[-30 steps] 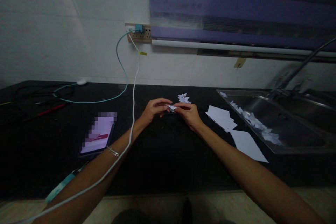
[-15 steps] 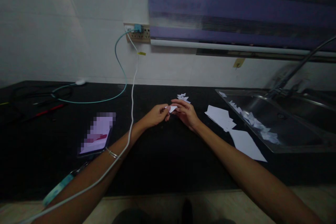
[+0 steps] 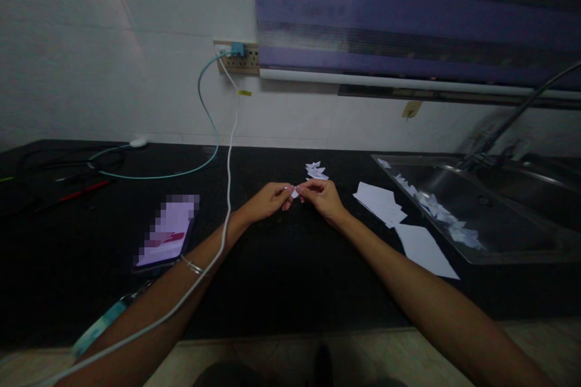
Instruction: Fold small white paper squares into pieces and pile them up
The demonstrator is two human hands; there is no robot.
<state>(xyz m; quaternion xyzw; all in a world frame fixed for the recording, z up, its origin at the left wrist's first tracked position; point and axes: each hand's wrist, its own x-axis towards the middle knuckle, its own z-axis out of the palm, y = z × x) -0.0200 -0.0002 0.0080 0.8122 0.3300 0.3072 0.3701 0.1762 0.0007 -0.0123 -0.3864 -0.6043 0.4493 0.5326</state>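
Between my two hands is a small folded piece of white paper point(image 3: 295, 193), mostly hidden by the fingers. My left hand point(image 3: 271, 199) pinches its left side with thumb and fingers. On its other side, my right hand point(image 3: 321, 196) pinches it too, thumb and fingertips closed. Just behind my right hand lies a little stack of folded white paper pieces point(image 3: 316, 170), pointed at their ends. To the right, flat white paper pieces point(image 3: 379, 201) overlap on the black counter point(image 3: 295, 278), with a larger white sheet point(image 3: 426, 249) nearer me.
More folded paper pieces point(image 3: 438, 208) line the left rim of the steel sink point(image 3: 508, 211). A phone point(image 3: 167, 233) lies on the left, with a teal strap point(image 3: 102, 323) near my forearm. A white cable point(image 3: 228, 175) crosses over my left forearm. Dark cords point(image 3: 59, 169) lie farther left.
My right hand's raised, spread fingers have come down and closed on the paper, so less of it shows. The left hand has stayed almost in place.
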